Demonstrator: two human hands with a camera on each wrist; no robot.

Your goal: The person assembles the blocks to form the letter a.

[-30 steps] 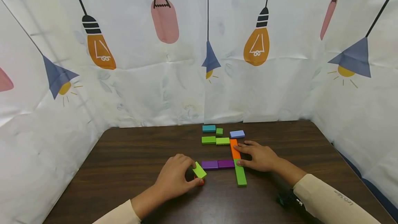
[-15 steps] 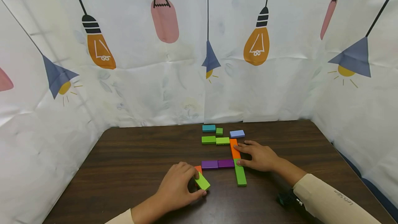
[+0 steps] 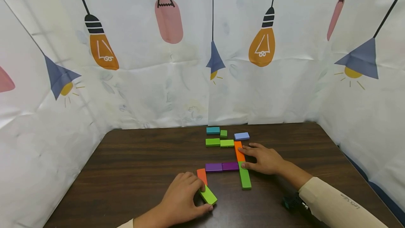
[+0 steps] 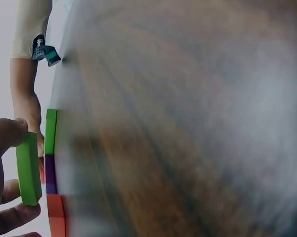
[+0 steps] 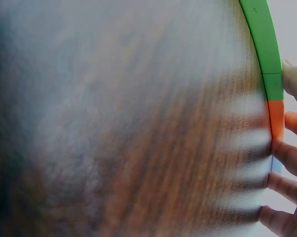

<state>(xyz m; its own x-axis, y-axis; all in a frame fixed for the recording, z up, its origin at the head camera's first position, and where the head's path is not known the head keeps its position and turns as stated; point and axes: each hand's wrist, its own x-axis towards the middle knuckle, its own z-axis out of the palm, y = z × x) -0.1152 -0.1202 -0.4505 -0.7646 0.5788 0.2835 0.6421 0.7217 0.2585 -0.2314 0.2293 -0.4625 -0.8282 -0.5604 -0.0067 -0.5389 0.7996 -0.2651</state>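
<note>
My left hand pinches a light green block between thumb and fingers; in the left wrist view this green block is in the grip, tilted. A red-orange block lies on the table just beyond it, near the left end of two purple blocks. My right hand rests beside the right-hand column, its fingertips touching an orange block and its thumb on a green block. In the right wrist view, the green and orange blocks stand end to end along my fingers.
At the table's far side lie a teal block, a small green block, two light green blocks in a row and a pale blue block. A dark wrist device is under the right sleeve. A patterned curtain surrounds the table.
My left hand has moved toward me and slightly right with the light green block. The red-orange block, mostly hidden before, now shows on the table. My right hand has stayed in place.
</note>
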